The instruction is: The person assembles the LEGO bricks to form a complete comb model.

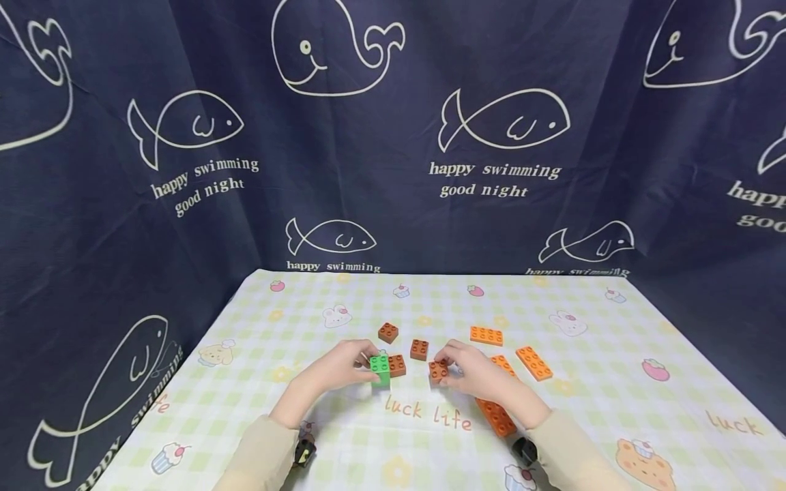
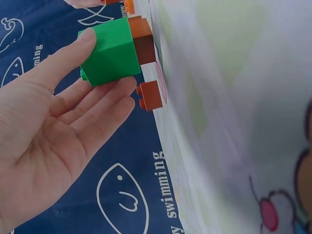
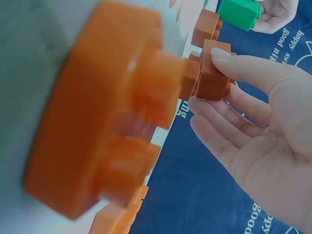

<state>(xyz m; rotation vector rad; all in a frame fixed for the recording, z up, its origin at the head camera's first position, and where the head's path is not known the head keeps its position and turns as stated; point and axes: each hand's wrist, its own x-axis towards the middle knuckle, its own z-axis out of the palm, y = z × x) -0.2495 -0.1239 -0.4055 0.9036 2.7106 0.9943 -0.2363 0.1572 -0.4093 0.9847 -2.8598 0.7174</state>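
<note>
Between the thumb and fingers of my left hand point(image 1: 340, 367) is a green building block point(image 1: 380, 374), pinched at its sides. A brown block point(image 1: 397, 365) stands just to its right, partly covered by the green one. My right hand point(image 1: 475, 372) pinches another brown block point(image 1: 438, 373), also seen in the right wrist view as a brown block point(image 3: 213, 73) between thumb and fingers. Two more brown blocks lie farther back, one small block point(image 1: 388, 332) behind the left hand and one block point(image 1: 419, 349) between the hands.
Orange eight-stud bricks lie around the right hand: one brick point(image 1: 486, 335) behind, one brick point(image 1: 534, 363) to the right, another brick point(image 1: 503, 365) partly hidden by the hand, and a darker orange brick point(image 1: 496, 417) under the forearm. A patterned tablecloth point(image 1: 344, 443) meets a dark blue curtain point(image 1: 405, 204).
</note>
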